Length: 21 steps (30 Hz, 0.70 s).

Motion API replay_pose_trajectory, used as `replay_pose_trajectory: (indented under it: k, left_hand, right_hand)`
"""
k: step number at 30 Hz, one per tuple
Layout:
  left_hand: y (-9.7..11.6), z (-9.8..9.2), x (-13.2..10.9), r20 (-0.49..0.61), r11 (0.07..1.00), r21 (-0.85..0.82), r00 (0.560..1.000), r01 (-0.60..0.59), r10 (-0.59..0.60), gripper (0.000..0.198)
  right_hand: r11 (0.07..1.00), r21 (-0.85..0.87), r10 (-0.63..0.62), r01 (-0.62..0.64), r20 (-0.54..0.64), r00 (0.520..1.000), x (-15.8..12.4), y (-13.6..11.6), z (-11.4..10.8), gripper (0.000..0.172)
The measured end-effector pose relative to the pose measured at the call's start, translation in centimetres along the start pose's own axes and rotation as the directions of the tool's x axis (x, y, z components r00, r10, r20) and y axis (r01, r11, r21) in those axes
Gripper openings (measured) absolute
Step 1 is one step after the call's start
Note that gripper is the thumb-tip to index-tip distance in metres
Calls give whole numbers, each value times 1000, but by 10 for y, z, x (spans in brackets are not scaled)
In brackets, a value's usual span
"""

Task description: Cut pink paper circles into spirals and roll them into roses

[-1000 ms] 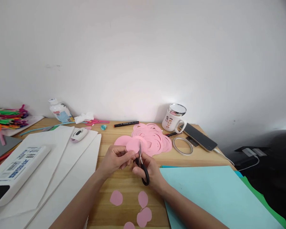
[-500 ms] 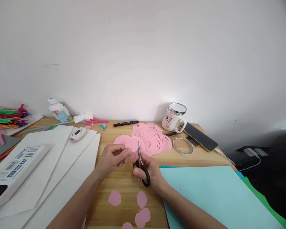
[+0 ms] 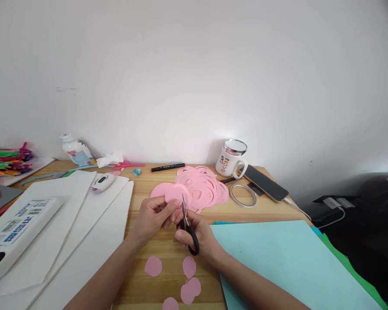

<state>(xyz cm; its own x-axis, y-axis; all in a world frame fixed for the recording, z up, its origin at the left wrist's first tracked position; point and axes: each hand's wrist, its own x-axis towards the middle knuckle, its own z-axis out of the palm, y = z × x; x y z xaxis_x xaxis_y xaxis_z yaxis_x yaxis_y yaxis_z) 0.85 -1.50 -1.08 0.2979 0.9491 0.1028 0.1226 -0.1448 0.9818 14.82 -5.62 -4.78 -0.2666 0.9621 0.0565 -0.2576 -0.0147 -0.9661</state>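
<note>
Between thumb and fingers my left hand pinches a pink paper piece with a rounded outline. My right hand grips black-handled scissors, their blades pointing up at the right side of that paper. Whether the blades are fully closed I cannot tell. Just behind my hands lies a heap of pink paper cutouts, many of them ring-shaped. Several small pink paper petals rest on the wood in front of me, between my forearms.
White paper sheets cover the left side, with a white box-like device on top. Light blue sheets lie at right. Along the back stand a bottle, a marker, a mug, a tape roll and a phone.
The whole view has shifted slightly, so things appear a little further left. My right hand and the scissors have moved closer to my left hand; both grips stay the same.
</note>
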Motion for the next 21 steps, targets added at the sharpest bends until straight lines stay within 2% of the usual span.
replay_pose_trajectory:
  k: [4, 10, 21]
  left_hand:
    - [2, 2, -1, -8, 1000, -5, 1000, -4, 4, 40]
    - [1, 5, -2, 17, 1000, -11, 1000, 15, -15, 41]
    - [2, 4, -1, -7, 1000, -11, 1000, -3, 3, 39]
  right_hand:
    - [1000, 17, -17, 17, 9, 1000, 0, -2, 0, 42]
    - [993, 47, -113, 111, 41, 993, 2, -12, 0, 44]
    - [997, 23, -77, 77, 6, 997, 0, -7, -1, 41]
